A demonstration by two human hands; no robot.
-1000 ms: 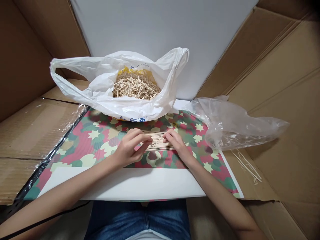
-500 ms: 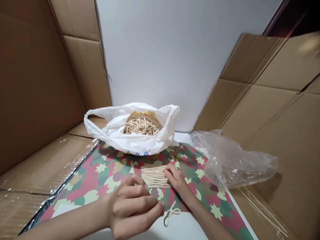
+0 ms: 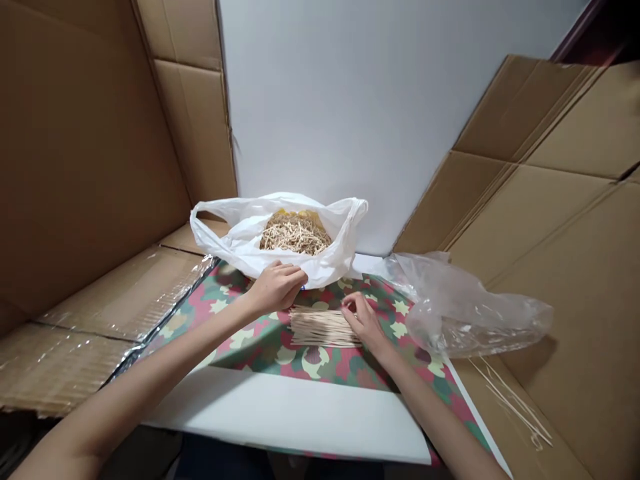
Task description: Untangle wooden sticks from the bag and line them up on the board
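At the lower rim of the white plastic carrier bag [image 3: 320,272], the left grip [image 3: 277,287] sits with its fingers curled together against the film; whether it is clenching the plastic or anything else, I cannot tell. Just below and to its right lies a flat row of thin pale wooden sticks [image 3: 320,327], set side by side, and the right grip [image 3: 364,321] rests at the row's right end, its fingertips [image 3: 349,301] curled down close to the stick ends, though whether they are grasping any is hidden. The row lies on a pink, green and cream camouflage-patterned sheet [image 3: 273,360]. Beyond the left grip, inside the bag, sits a heap of tangled pale sticks [image 3: 295,235]. Right of the right grip, a crumpled clear plastic bag [image 3: 475,320] overlaps the sheet's edge, with a few loose thin sticks [image 3: 510,403] past it on flattened brown cardboard [image 3: 525,427]. Nearer the person, a white board [image 3: 285,413] lies across the sheet.
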